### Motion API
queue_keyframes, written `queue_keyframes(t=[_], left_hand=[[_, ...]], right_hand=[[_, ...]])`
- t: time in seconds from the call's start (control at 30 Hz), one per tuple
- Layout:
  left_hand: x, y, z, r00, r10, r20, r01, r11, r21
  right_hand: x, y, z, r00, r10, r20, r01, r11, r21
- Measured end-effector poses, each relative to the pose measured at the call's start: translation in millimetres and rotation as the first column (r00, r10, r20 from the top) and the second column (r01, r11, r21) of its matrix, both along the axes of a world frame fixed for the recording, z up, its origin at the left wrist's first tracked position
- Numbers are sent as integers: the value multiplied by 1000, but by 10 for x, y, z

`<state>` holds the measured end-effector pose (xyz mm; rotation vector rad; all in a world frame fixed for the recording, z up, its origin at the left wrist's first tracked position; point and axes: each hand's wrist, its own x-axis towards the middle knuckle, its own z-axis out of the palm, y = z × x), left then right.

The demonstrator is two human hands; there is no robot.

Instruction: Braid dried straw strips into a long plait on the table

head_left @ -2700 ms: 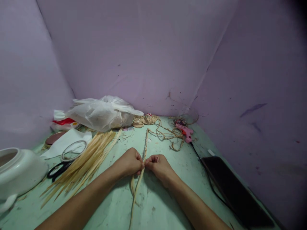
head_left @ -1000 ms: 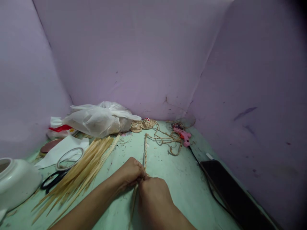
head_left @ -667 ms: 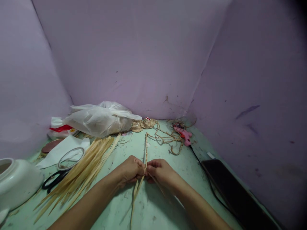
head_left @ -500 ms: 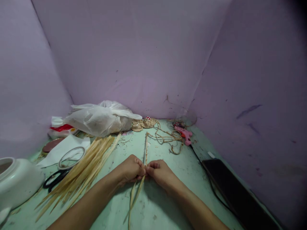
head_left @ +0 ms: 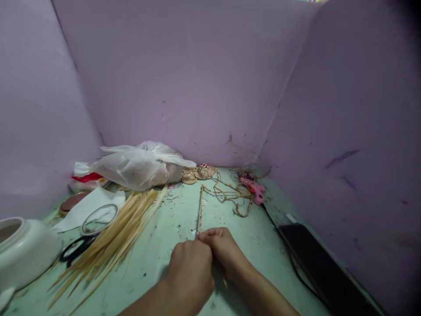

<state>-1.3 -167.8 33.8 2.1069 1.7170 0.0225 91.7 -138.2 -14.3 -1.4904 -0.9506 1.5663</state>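
A thin straw braid point(head_left: 201, 210) runs straight along the table toward me, its near end entering my hands. My right hand point(head_left: 222, 245) is closed, thumb and fingertips pinching the braid's near end. Right beside it and nearer to me, my left hand point(head_left: 192, 267) is curled into a fist, back of the hand upward, around the loose straw strips; its fingertips are hidden. A short pale strip tip point(head_left: 225, 283) shows below my right hand. Farther off, the finished length of braid lies in loose loops point(head_left: 226, 192).
To the left lie a bundle of flat straw strips point(head_left: 121, 232), black-handled scissors point(head_left: 77, 249), a tape ring point(head_left: 86, 226) and a white pot point(head_left: 31, 245). A plastic bag point(head_left: 141, 164) and small woven hats point(head_left: 205, 172) sit behind. A pink glue gun point(head_left: 256, 191) and black slab point(head_left: 322, 267) are right.
My left hand has turned over into a fist and come nearer, covering the strips that hung down before. My right hand has shifted slightly toward me, still pinching the braid.
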Motion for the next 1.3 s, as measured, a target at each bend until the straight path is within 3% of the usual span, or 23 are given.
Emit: queue_keyframes(t=[0.1, 0.17, 0.2, 0.23, 0.3, 0.37, 0.47, 0.53, 0.6, 0.67, 0.73, 0.77, 0.87, 0.93, 1.1, 1.23, 1.3], left_hand=[[-127, 173, 17, 998, -2, 70, 5, 999, -42], [-233, 345, 14, 965, 116, 234, -107, 993, -51], [-269, 419, 0, 908, 220, 355, -187, 974, -125], [-290, 475, -24, 837, 321, 443, -207, 936, -286], [-284, 532, -96, 689, 467, 554, -128, 831, -541], [-241, 530, -173, 623, 524, 580, -11, 748, -664], [-178, 493, -250, 655, 485, 579, 5, 764, -645], [-154, 474, -274, 717, 438, 542, -52, 809, -586], [-143, 463, -298, 803, 372, 465, -130, 871, -473], [-139, 459, -339, 876, 258, 408, -165, 954, -249], [-134, 460, -400, 911, 164, 379, -156, 986, -52], [-129, 462, -432, 912, 143, 385, -147, 989, -18], [-106, 463, -490, 877, 205, 435, -166, 978, -127], [-93, 451, -473, 835, 286, 471, -188, 951, -245], [-133, 421, -317, 715, 440, 543, -152, 856, -495], [-221, 474, -279, 644, 412, 644, -19, 851, -526], [-263, 512, -285, 637, 400, 659, 15, 848, -529]], right_hand=[[13, 11, -8, 998, 58, -20, -58, 998, 6], [32, 12, 12, 993, 115, -6, -114, 993, 21], [43, 12, 22, 990, 139, 6, -139, 990, 35], [55, 14, 30, 987, 161, 15, -162, 985, 53], [81, 26, 32, 977, 210, 18, -211, 973, 92], [111, 48, 19, 962, 273, 26, -274, 953, 130], [152, 74, -7, 925, 349, 152, -374, 908, 188], [166, 60, -7, 868, 327, 375, -421, 884, 204], [161, 15, 19, 745, 222, 628, -448, 865, 225], [137, -49, 73, 589, 115, 800, -479, 847, 231], [103, -112, 149, 447, 71, 891, -511, 838, 189], [86, -138, 192, 386, 68, 920, -520, 840, 156], [36, -203, 325, 245, 94, 965, -512, 858, 46], [-6, -249, 393, 211, 126, 969, -501, 865, -3], [-201, -413, 395, 187, 244, 952, -577, 811, -95], [-255, -488, 365, 193, 299, 934, -666, 740, -99], [-158, -442, 395, 267, 304, 914, -668, 743, -53]])
